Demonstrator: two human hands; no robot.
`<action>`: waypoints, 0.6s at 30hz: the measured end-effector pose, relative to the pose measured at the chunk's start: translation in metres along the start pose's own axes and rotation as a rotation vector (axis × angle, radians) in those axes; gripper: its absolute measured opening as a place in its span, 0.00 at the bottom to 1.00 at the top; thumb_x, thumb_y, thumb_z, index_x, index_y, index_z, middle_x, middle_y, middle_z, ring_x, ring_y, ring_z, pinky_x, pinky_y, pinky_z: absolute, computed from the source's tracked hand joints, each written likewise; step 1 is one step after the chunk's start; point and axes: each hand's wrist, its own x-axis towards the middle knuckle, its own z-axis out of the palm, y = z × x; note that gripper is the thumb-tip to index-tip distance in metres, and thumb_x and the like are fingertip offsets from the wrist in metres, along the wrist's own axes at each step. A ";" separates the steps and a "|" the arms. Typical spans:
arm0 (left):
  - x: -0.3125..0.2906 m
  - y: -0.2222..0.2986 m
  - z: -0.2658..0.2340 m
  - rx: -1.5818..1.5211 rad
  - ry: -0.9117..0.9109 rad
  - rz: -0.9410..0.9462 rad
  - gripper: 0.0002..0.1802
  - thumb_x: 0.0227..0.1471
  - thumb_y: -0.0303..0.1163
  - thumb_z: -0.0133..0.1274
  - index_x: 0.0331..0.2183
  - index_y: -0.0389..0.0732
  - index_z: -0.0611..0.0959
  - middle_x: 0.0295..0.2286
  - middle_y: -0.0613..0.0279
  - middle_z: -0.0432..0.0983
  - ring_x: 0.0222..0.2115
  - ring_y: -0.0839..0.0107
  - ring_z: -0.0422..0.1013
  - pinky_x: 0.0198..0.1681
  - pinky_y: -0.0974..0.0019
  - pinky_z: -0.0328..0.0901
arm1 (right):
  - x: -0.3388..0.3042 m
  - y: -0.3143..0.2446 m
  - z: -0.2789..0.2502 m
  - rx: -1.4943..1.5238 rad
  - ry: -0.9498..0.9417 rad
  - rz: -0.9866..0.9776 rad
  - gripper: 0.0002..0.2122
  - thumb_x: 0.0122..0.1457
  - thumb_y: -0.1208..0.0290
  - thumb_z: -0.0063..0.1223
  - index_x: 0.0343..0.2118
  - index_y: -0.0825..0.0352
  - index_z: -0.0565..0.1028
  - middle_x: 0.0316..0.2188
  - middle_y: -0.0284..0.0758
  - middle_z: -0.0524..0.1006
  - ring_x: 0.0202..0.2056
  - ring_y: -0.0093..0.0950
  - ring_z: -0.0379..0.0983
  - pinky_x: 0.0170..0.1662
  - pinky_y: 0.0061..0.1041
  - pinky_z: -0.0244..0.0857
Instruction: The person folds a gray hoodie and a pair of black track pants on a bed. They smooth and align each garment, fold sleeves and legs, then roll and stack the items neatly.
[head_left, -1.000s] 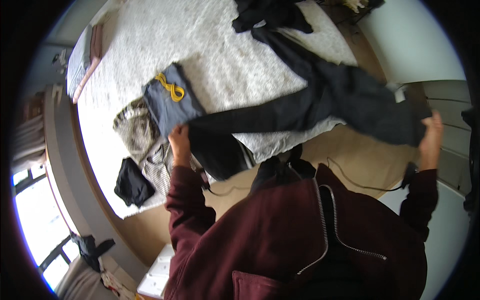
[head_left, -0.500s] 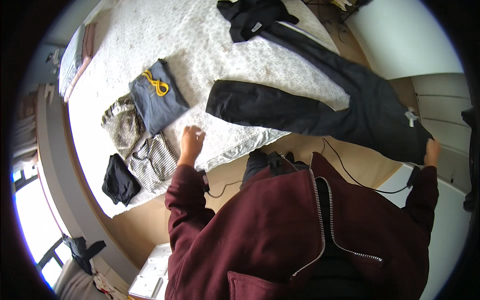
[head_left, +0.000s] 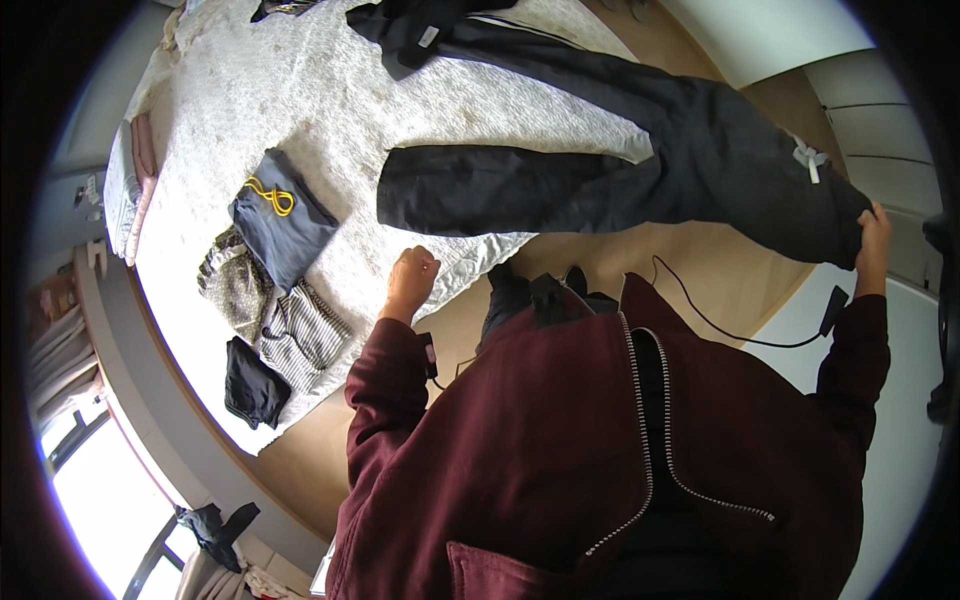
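Observation:
A pair of dark trousers [head_left: 620, 150] lies spread across the white bed cover [head_left: 300, 110], its waist end hanging off the bed's right side. My right hand [head_left: 872, 235] grips the waistband there. My left hand [head_left: 412, 280] is loosely curled and holds nothing. It hovers over the bed's near edge, just below the end of one trouser leg.
A folded blue garment with a yellow mark [head_left: 280, 215] lies on the bed's left part, beside a patterned piece [head_left: 232, 285], a striped one [head_left: 305, 335] and a small black one [head_left: 253, 385]. More dark clothing [head_left: 420, 25] lies at the far end. A black cable [head_left: 740, 325] runs over the wooden floor.
My left hand let go of the trouser leg and drew back. The trousers now lie flatter and further across the bed. My right hand still holds the waist.

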 end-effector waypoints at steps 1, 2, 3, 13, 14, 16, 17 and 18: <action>0.002 0.004 0.004 -0.003 -0.017 -0.016 0.08 0.49 0.34 0.57 0.27 0.39 0.79 0.28 0.51 0.76 0.32 0.52 0.73 0.37 0.54 0.68 | 0.004 -0.003 -0.009 0.013 -0.015 -0.011 0.18 0.52 0.80 0.43 0.46 0.70 0.76 0.33 0.28 0.74 0.34 0.22 0.68 0.42 0.22 0.64; 0.003 0.006 0.008 -0.018 -0.023 -0.029 0.08 0.49 0.34 0.57 0.27 0.40 0.79 0.29 0.51 0.76 0.32 0.52 0.74 0.37 0.54 0.68 | 0.006 -0.005 -0.019 0.025 0.009 -0.008 0.18 0.52 0.80 0.44 0.46 0.70 0.76 0.34 0.28 0.74 0.35 0.22 0.69 0.43 0.22 0.64; 0.004 0.009 0.011 -0.007 -0.046 -0.034 0.08 0.49 0.35 0.57 0.27 0.40 0.80 0.29 0.51 0.76 0.32 0.52 0.74 0.37 0.54 0.68 | 0.008 -0.009 -0.028 0.048 0.014 -0.010 0.18 0.52 0.79 0.44 0.47 0.70 0.76 0.35 0.29 0.75 0.36 0.23 0.70 0.44 0.22 0.65; 0.017 0.034 0.033 -0.038 -0.037 0.065 0.08 0.48 0.33 0.57 0.27 0.38 0.79 0.28 0.51 0.77 0.32 0.52 0.74 0.36 0.54 0.68 | -0.039 -0.096 -0.071 -0.010 0.147 -0.485 0.23 0.56 0.73 0.51 0.56 0.72 0.69 0.47 0.36 0.74 0.49 0.28 0.69 0.57 0.26 0.60; 0.022 0.040 0.033 -0.059 -0.036 0.092 0.08 0.48 0.33 0.57 0.27 0.38 0.79 0.27 0.52 0.77 0.32 0.52 0.74 0.36 0.54 0.68 | -0.054 -0.105 -0.076 -0.016 0.153 -0.526 0.23 0.56 0.73 0.51 0.56 0.72 0.69 0.47 0.36 0.74 0.49 0.28 0.69 0.57 0.26 0.60; 0.034 0.057 0.033 -0.090 0.057 0.134 0.08 0.49 0.32 0.58 0.27 0.37 0.80 0.25 0.52 0.78 0.30 0.54 0.75 0.35 0.56 0.69 | -0.083 -0.119 -0.084 -0.023 0.154 -0.574 0.23 0.57 0.73 0.50 0.57 0.72 0.69 0.47 0.36 0.74 0.49 0.28 0.69 0.57 0.26 0.60; 0.042 0.067 0.031 -0.228 0.025 0.101 0.09 0.49 0.32 0.60 0.28 0.36 0.80 0.25 0.51 0.78 0.29 0.56 0.77 0.33 0.59 0.70 | -0.093 -0.127 -0.087 -0.010 0.152 -0.591 0.23 0.57 0.73 0.50 0.57 0.72 0.69 0.47 0.37 0.74 0.49 0.28 0.69 0.57 0.27 0.60; 0.049 0.078 0.031 -0.349 0.038 0.032 0.10 0.52 0.32 0.60 0.29 0.35 0.80 0.23 0.54 0.78 0.27 0.64 0.77 0.30 0.63 0.70 | -0.107 -0.131 -0.090 -0.006 0.150 -0.600 0.23 0.57 0.73 0.50 0.57 0.72 0.69 0.47 0.37 0.74 0.49 0.28 0.69 0.57 0.27 0.60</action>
